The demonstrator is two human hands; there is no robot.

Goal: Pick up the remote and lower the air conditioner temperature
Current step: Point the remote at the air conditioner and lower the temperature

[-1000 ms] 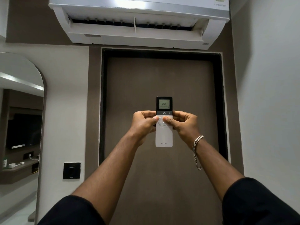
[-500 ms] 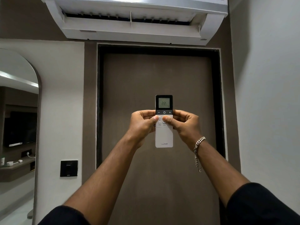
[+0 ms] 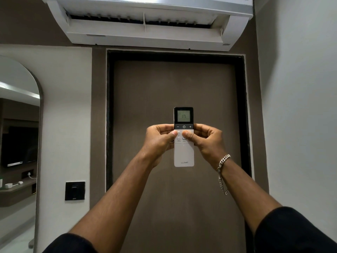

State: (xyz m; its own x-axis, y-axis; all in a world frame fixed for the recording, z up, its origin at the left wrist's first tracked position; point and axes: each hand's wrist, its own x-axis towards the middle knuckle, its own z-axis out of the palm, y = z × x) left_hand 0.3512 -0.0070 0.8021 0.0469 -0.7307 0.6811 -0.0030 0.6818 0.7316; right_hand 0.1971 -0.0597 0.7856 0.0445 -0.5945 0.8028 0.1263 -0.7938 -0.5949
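Observation:
A slim white remote (image 3: 183,154) with a dark top and a small screen is held upright in front of a brown door. Its screen reads 17. My left hand (image 3: 160,141) grips its left side, thumb resting on the white buttons below the minus key. My right hand (image 3: 206,141) grips the right side, thumb on the button area in the middle. The white air conditioner (image 3: 145,33) hangs on the wall above the door, its flap open.
The brown door (image 3: 175,198) in a dark frame fills the middle. An arched mirror (image 3: 18,143) stands at the left, a black switch plate (image 3: 74,190) beside it. A plain white wall (image 3: 300,125) runs along the right. A silver chain bracelet (image 3: 223,172) hangs on my right wrist.
The remote's screen has gone from 22 to 17. Both hands stay on the remote in nearly the same place; the view has tilted slightly.

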